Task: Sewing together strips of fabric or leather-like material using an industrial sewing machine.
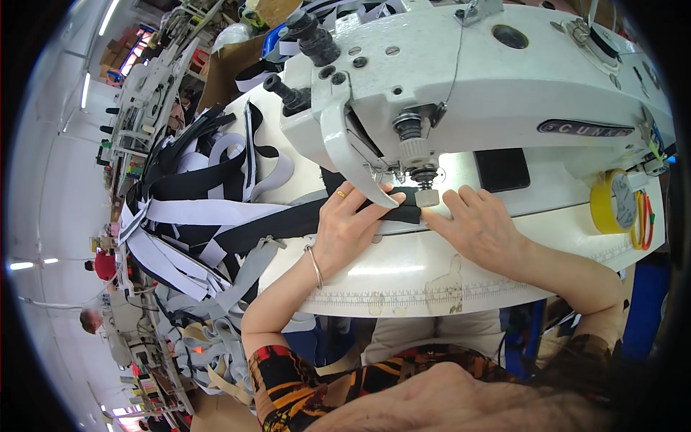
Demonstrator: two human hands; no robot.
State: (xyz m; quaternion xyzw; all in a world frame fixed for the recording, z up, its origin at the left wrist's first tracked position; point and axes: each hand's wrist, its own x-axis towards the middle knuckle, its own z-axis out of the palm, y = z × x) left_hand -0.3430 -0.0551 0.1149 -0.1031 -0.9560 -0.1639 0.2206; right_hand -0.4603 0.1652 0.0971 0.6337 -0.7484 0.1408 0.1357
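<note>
Black strip [288, 221] is on the bench [345, 281], running from the pile on my left to the needle area of the white sewing machine [446, 79], right end just in front of it. My left hand [349, 223] lies over the strip near that end, fingers bent, thumb and index close together; can't tell if cloth is pinched or only pressed down. My right hand [471, 227] is at the strip's right end, fingers curled, thumb reaching toward the edge; can't tell if it has a grip. Bench top is white and glossy, with a ruler [504, 288] along the front edge and brownish stains [444, 288] breaking into it. Flat black slab [502, 169] lies under the machine arm; yellow tape roll [603, 205] on the far right, scissors [638, 219] just beside it. Left side: loose heap of black and white strips [183, 183], grey strap [252, 270] hanging at the bench edge, more grey straps [216, 353] piled lower down. Cardboard box [223, 75] behind the heap. Room: row of machines [140, 93] down the left, tube light [86, 90] overhead, someone in a red top [105, 266] further off.
</note>
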